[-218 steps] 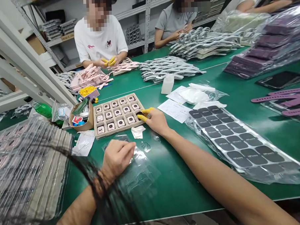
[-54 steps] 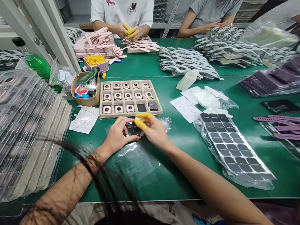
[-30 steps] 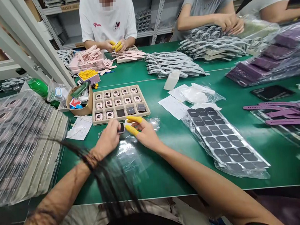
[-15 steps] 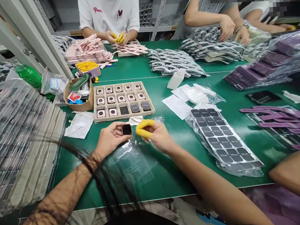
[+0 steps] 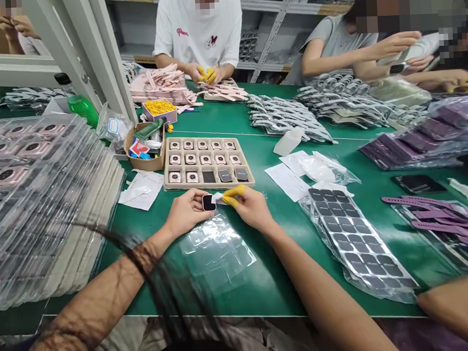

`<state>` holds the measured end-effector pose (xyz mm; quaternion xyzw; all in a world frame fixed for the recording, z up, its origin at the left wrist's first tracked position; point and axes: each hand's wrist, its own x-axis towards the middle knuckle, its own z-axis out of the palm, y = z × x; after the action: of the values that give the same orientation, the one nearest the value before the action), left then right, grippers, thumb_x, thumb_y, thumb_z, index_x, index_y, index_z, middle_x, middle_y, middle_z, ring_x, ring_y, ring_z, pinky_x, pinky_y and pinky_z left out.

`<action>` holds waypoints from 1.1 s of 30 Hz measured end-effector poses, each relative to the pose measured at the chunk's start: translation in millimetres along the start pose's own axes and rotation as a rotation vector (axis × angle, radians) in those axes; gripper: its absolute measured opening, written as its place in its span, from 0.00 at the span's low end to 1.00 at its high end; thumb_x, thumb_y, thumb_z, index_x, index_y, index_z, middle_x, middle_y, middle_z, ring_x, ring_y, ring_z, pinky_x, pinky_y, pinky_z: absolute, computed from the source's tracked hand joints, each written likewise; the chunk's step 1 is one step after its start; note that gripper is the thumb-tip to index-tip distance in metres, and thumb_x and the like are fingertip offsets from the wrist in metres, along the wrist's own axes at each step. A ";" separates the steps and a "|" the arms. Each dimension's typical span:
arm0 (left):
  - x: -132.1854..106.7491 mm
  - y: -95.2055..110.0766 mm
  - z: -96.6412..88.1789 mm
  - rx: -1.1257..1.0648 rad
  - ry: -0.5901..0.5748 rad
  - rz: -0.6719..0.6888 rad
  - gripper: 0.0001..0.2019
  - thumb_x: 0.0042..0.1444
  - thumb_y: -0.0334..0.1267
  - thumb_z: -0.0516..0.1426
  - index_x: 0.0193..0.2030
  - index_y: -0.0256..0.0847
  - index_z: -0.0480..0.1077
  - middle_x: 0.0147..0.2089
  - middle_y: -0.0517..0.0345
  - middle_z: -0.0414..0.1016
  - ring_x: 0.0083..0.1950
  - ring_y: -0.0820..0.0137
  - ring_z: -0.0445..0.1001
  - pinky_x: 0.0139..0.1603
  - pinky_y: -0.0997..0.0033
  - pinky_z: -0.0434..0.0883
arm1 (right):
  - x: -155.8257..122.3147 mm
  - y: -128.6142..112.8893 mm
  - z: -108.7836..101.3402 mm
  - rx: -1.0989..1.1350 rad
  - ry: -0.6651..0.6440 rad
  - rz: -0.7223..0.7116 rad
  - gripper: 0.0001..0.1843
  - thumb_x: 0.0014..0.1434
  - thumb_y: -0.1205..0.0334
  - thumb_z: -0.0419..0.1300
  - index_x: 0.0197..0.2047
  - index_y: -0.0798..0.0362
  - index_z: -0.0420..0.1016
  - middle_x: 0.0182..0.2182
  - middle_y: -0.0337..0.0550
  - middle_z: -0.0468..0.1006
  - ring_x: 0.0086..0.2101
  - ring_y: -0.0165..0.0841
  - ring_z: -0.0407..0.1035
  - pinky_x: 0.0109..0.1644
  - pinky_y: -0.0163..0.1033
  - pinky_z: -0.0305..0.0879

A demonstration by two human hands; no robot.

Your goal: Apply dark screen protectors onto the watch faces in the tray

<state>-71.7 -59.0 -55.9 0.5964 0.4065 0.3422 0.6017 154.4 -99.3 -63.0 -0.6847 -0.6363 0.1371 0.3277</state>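
A small square watch case with a dark screen is held between the thumb and fingers of my left hand. My right hand, with yellow finger cots on its fingertips, pinches a white wipe. The wipe touches the upper right part of the screen. Just beyond both hands is a beige compartment tray holding pink watch cases and, in its front row, two dark square pieces. Clear plastic film pieces lie on the green table below my hands.
Stacked clear trays rise at the left. A cardboard box holds odds and ends. A sheet of dark square stickers and purple straps lie right. Co-workers sit across the table behind piles of straps.
My right hand has brought the white wipe onto the watch screen. The view has shifted, so the table things appear farther right and lower. A co-worker at the right has raised their hands.
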 end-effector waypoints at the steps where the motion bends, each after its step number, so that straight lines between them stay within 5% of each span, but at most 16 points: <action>1: -0.3 -0.6 -0.2 0.008 -0.007 0.003 0.24 0.43 0.31 0.75 0.49 0.39 0.79 0.44 0.51 0.87 0.38 0.66 0.86 0.40 0.69 0.80 | -3.5 -3.0 -0.7 0.028 -0.010 -0.039 0.08 0.64 0.57 0.66 0.39 0.46 0.88 0.29 0.41 0.80 0.26 0.35 0.68 0.34 0.42 0.69; 6: 0.7 -3.2 -1.8 0.116 -0.061 0.075 0.21 0.43 0.30 0.73 0.47 0.40 0.82 0.45 0.50 0.88 0.43 0.58 0.86 0.42 0.64 0.79 | -15.6 -19.3 13.3 0.155 -0.024 -0.292 0.10 0.66 0.52 0.66 0.46 0.41 0.88 0.35 0.43 0.82 0.33 0.40 0.76 0.39 0.46 0.76; 14: 0.0 -0.4 1.6 0.118 -0.041 0.029 0.18 0.40 0.29 0.73 0.40 0.43 0.80 0.41 0.53 0.87 0.40 0.57 0.86 0.39 0.62 0.78 | -7.2 -9.6 24.6 0.120 0.063 -0.259 0.08 0.66 0.52 0.65 0.40 0.39 0.88 0.35 0.45 0.81 0.35 0.43 0.77 0.42 0.51 0.80; 17: 1.5 0.6 3.8 -0.040 0.031 -0.067 0.22 0.37 0.31 0.77 0.41 0.42 0.78 0.39 0.53 0.85 0.35 0.61 0.83 0.36 0.64 0.77 | -4.0 -0.7 8.8 -0.017 0.211 -0.148 0.11 0.67 0.52 0.62 0.43 0.42 0.87 0.39 0.52 0.82 0.41 0.51 0.78 0.48 0.61 0.79; 20: 4.5 4.2 4.7 -0.337 0.227 -0.050 0.27 0.38 0.30 0.78 0.44 0.41 0.75 0.45 0.50 0.85 0.39 0.64 0.84 0.43 0.62 0.80 | -15.1 -6.0 -0.5 -0.056 0.334 -0.148 0.14 0.69 0.54 0.59 0.51 0.37 0.86 0.45 0.56 0.83 0.48 0.55 0.78 0.54 0.68 0.77; 23: 7.5 10.3 1.4 -0.514 0.405 0.082 0.27 0.42 0.30 0.78 0.47 0.41 0.72 0.48 0.51 0.84 0.43 0.66 0.83 0.50 0.61 0.80 | -28.6 -27.2 12.3 0.063 0.049 -0.333 0.18 0.70 0.56 0.61 0.59 0.32 0.82 0.50 0.49 0.86 0.51 0.51 0.80 0.58 0.64 0.79; 26: 10.3 13.9 -4.8 -0.532 0.482 0.155 0.26 0.45 0.30 0.77 0.46 0.41 0.70 0.46 0.53 0.82 0.39 0.70 0.80 0.46 0.64 0.80 | -30.9 -46.1 34.2 0.177 -0.296 -0.446 0.25 0.66 0.55 0.68 0.66 0.33 0.78 0.59 0.45 0.85 0.60 0.50 0.79 0.65 0.63 0.77; 33: 17.0 6.4 -10.6 -0.461 0.506 0.156 0.27 0.46 0.31 0.77 0.47 0.42 0.69 0.44 0.58 0.80 0.36 0.72 0.80 0.44 0.66 0.79 | -16.6 -51.6 51.1 0.158 -0.319 -0.291 0.18 0.66 0.59 0.69 0.58 0.39 0.82 0.50 0.44 0.90 0.49 0.48 0.83 0.58 0.59 0.78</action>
<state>-73.3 -38.7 -50.4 0.3705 0.4080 0.6070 0.5726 80.6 -102.5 -72.9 -0.5276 -0.7595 0.2443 0.2918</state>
